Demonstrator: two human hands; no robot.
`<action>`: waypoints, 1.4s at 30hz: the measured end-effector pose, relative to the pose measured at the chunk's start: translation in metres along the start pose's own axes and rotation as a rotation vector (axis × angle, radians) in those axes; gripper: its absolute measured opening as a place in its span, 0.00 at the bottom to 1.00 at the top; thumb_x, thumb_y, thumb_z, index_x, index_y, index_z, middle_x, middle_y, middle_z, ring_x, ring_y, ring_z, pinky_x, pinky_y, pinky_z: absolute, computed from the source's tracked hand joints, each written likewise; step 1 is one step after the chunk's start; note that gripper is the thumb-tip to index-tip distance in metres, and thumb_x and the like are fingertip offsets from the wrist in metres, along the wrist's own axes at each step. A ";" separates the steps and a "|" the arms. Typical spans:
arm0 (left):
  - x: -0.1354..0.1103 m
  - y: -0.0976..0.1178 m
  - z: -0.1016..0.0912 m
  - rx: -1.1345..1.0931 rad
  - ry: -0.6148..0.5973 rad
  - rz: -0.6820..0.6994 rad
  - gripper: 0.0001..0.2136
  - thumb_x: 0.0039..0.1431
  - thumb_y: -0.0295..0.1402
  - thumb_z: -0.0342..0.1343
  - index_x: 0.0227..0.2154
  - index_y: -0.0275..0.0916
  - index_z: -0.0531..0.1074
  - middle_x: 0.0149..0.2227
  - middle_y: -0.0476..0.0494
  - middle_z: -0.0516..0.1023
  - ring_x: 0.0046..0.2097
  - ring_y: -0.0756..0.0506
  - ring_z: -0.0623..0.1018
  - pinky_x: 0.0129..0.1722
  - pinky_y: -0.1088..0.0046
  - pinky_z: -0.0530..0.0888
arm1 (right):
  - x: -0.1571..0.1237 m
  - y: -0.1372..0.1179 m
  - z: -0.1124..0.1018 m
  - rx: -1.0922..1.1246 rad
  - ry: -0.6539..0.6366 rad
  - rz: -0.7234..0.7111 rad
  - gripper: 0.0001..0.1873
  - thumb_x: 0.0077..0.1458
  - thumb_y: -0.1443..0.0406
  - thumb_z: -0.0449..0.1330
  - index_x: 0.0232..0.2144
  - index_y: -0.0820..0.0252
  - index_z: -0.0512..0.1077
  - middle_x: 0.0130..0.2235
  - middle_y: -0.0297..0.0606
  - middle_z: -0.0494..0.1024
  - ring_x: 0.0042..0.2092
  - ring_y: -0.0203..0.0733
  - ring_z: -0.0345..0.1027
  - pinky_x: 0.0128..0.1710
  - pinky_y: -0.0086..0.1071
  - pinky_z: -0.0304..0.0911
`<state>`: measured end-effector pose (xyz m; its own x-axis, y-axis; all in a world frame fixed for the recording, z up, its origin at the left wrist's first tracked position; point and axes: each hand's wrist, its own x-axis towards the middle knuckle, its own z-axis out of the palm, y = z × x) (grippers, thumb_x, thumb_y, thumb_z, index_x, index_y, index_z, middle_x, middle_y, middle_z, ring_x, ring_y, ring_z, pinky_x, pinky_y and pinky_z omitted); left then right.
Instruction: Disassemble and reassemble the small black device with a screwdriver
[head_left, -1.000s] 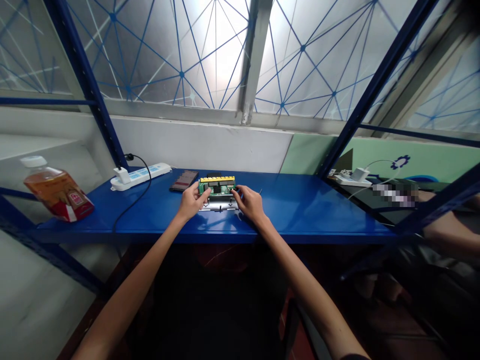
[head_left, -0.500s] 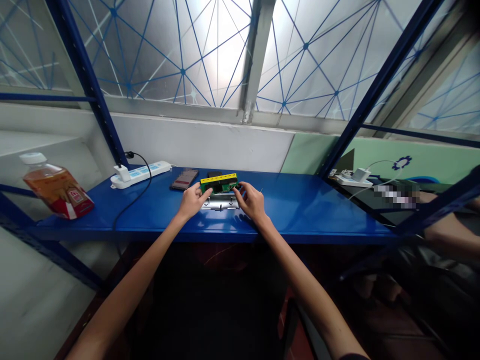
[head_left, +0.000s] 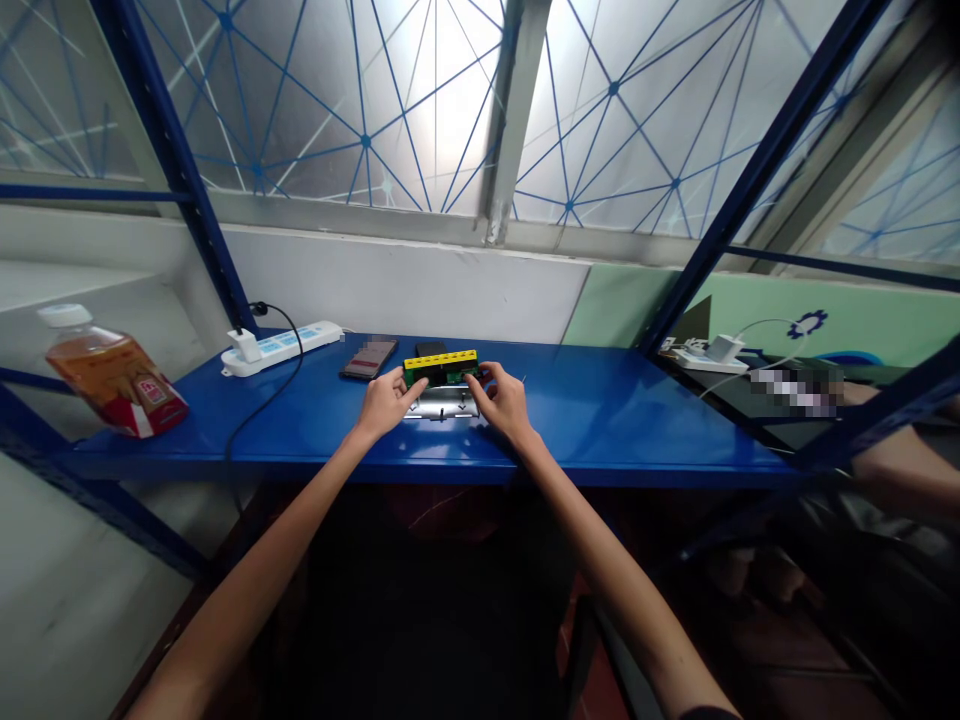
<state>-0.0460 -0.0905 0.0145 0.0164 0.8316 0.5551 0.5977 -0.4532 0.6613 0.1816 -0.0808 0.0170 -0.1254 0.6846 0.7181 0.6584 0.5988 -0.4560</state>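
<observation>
A green circuit board with a row of yellow ports [head_left: 441,367] sits over a silver metal plate [head_left: 442,402] on the blue shelf [head_left: 600,420]. My left hand [head_left: 384,400] pinches the board's left end with thumb and fingers. My right hand [head_left: 504,398] grips its right end the same way. The board is tilted, its yellow edge turned toward the wall. A small dark box [head_left: 430,349] lies just behind the board.
A phone [head_left: 367,357] lies left of the board. A white power strip [head_left: 281,348] with a black cable sits at the back left. A bottle of orange drink [head_left: 105,372] stands far left. Blue rack posts [head_left: 180,170] flank the shelf. Another person's arm [head_left: 900,470] shows at right.
Both hands have tipped the board flatter and nudged it slightly away from me; its green face shows less than before. The metal plate stays where it was.
</observation>
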 end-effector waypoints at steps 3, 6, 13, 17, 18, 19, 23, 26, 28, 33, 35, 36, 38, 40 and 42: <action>0.000 0.003 -0.001 0.064 0.001 0.022 0.16 0.61 0.48 0.53 0.29 0.39 0.66 0.22 0.51 0.69 0.24 0.49 0.70 0.24 0.75 0.60 | 0.000 -0.003 -0.001 0.016 -0.008 0.029 0.22 0.59 0.47 0.56 0.44 0.58 0.69 0.29 0.35 0.76 0.25 0.37 0.68 0.28 0.29 0.60; -0.001 0.004 -0.001 0.171 -0.012 0.014 0.16 0.63 0.48 0.51 0.34 0.38 0.69 0.26 0.47 0.73 0.27 0.46 0.74 0.25 0.74 0.62 | 0.000 -0.006 -0.004 0.036 -0.031 0.040 0.22 0.60 0.47 0.54 0.42 0.58 0.69 0.29 0.35 0.76 0.26 0.37 0.68 0.29 0.29 0.60; -0.005 0.007 0.000 0.226 -0.098 0.035 0.23 0.65 0.51 0.48 0.53 0.38 0.68 0.42 0.40 0.77 0.39 0.41 0.78 0.35 0.69 0.71 | 0.002 -0.006 -0.007 0.055 -0.092 0.020 0.23 0.64 0.48 0.49 0.39 0.58 0.73 0.33 0.39 0.76 0.30 0.38 0.69 0.34 0.30 0.63; -0.006 0.010 -0.005 0.208 -0.119 0.026 0.26 0.68 0.52 0.40 0.56 0.39 0.67 0.51 0.39 0.74 0.47 0.40 0.77 0.42 0.66 0.73 | 0.001 -0.005 -0.007 0.084 -0.102 0.011 0.23 0.63 0.48 0.52 0.43 0.58 0.74 0.38 0.40 0.78 0.29 0.37 0.69 0.35 0.32 0.65; -0.006 0.011 -0.007 0.207 -0.122 0.028 0.27 0.68 0.53 0.39 0.56 0.39 0.67 0.52 0.39 0.74 0.48 0.39 0.77 0.43 0.66 0.73 | 0.001 -0.005 -0.008 0.087 -0.108 0.003 0.23 0.62 0.48 0.52 0.43 0.59 0.74 0.38 0.41 0.78 0.29 0.37 0.69 0.35 0.32 0.65; -0.006 0.011 -0.008 0.208 -0.125 0.035 0.27 0.67 0.53 0.40 0.57 0.39 0.67 0.52 0.39 0.73 0.48 0.39 0.77 0.44 0.66 0.72 | 0.000 -0.005 -0.009 0.086 -0.113 -0.005 0.23 0.62 0.48 0.53 0.44 0.59 0.74 0.39 0.41 0.78 0.29 0.37 0.69 0.35 0.32 0.66; -0.007 0.007 -0.017 0.213 -0.153 0.101 0.28 0.64 0.54 0.46 0.59 0.40 0.67 0.55 0.40 0.72 0.49 0.39 0.77 0.44 0.67 0.72 | -0.004 -0.005 -0.014 0.067 -0.150 -0.048 0.25 0.60 0.47 0.56 0.47 0.59 0.73 0.41 0.42 0.77 0.30 0.38 0.71 0.35 0.32 0.66; -0.010 0.002 -0.022 0.253 -0.170 0.129 0.30 0.61 0.55 0.51 0.59 0.41 0.67 0.56 0.41 0.72 0.47 0.40 0.78 0.42 0.68 0.73 | -0.009 -0.005 -0.017 0.030 -0.190 -0.079 0.26 0.58 0.47 0.58 0.49 0.59 0.72 0.42 0.42 0.77 0.28 0.36 0.71 0.36 0.32 0.66; -0.012 0.000 -0.024 0.296 -0.183 0.130 0.31 0.59 0.54 0.53 0.59 0.41 0.68 0.54 0.41 0.75 0.46 0.40 0.79 0.39 0.69 0.73 | -0.011 -0.004 -0.018 -0.006 -0.207 -0.088 0.25 0.58 0.48 0.59 0.50 0.57 0.72 0.43 0.41 0.78 0.28 0.36 0.71 0.36 0.33 0.65; -0.014 -0.001 -0.024 0.383 -0.198 0.138 0.28 0.57 0.54 0.56 0.55 0.41 0.72 0.52 0.42 0.77 0.45 0.40 0.79 0.39 0.69 0.73 | -0.013 -0.001 -0.017 -0.067 -0.234 -0.074 0.25 0.55 0.50 0.61 0.50 0.56 0.72 0.47 0.41 0.77 0.28 0.35 0.71 0.37 0.32 0.65; -0.014 -0.001 -0.023 0.403 -0.210 0.146 0.28 0.57 0.53 0.56 0.54 0.42 0.72 0.53 0.43 0.76 0.45 0.40 0.79 0.39 0.69 0.74 | -0.013 0.001 -0.016 -0.086 -0.254 -0.081 0.24 0.55 0.51 0.62 0.50 0.56 0.73 0.47 0.40 0.78 0.28 0.35 0.70 0.36 0.32 0.65; -0.014 -0.001 -0.022 0.410 -0.214 0.150 0.27 0.56 0.53 0.57 0.54 0.42 0.72 0.54 0.43 0.76 0.46 0.40 0.79 0.39 0.68 0.74 | -0.013 0.002 -0.016 -0.100 -0.264 -0.087 0.24 0.54 0.51 0.62 0.50 0.56 0.73 0.46 0.40 0.78 0.28 0.35 0.70 0.36 0.32 0.65; -0.014 -0.001 -0.022 0.415 -0.218 0.156 0.26 0.56 0.52 0.57 0.54 0.43 0.72 0.54 0.43 0.76 0.47 0.39 0.78 0.41 0.68 0.74 | -0.013 0.003 -0.016 -0.135 -0.279 -0.102 0.24 0.54 0.52 0.62 0.50 0.55 0.73 0.47 0.40 0.78 0.30 0.37 0.71 0.35 0.32 0.64; -0.015 -0.002 -0.021 0.411 -0.222 0.158 0.26 0.56 0.52 0.58 0.54 0.44 0.72 0.54 0.43 0.76 0.49 0.39 0.78 0.41 0.67 0.75 | -0.013 0.003 -0.016 -0.170 -0.285 -0.111 0.24 0.54 0.52 0.62 0.50 0.55 0.73 0.48 0.40 0.78 0.32 0.38 0.72 0.35 0.32 0.64; -0.015 -0.003 -0.021 0.403 -0.229 0.159 0.26 0.56 0.53 0.58 0.53 0.44 0.73 0.54 0.43 0.76 0.48 0.38 0.78 0.41 0.67 0.75 | -0.014 0.002 -0.017 -0.199 -0.292 -0.112 0.25 0.54 0.52 0.62 0.51 0.56 0.73 0.49 0.41 0.78 0.34 0.40 0.73 0.36 0.32 0.64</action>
<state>-0.0649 -0.1078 0.0149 0.2812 0.8321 0.4781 0.8355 -0.4574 0.3047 0.1969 -0.0960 0.0152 -0.3922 0.7267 0.5639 0.7567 0.6035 -0.2514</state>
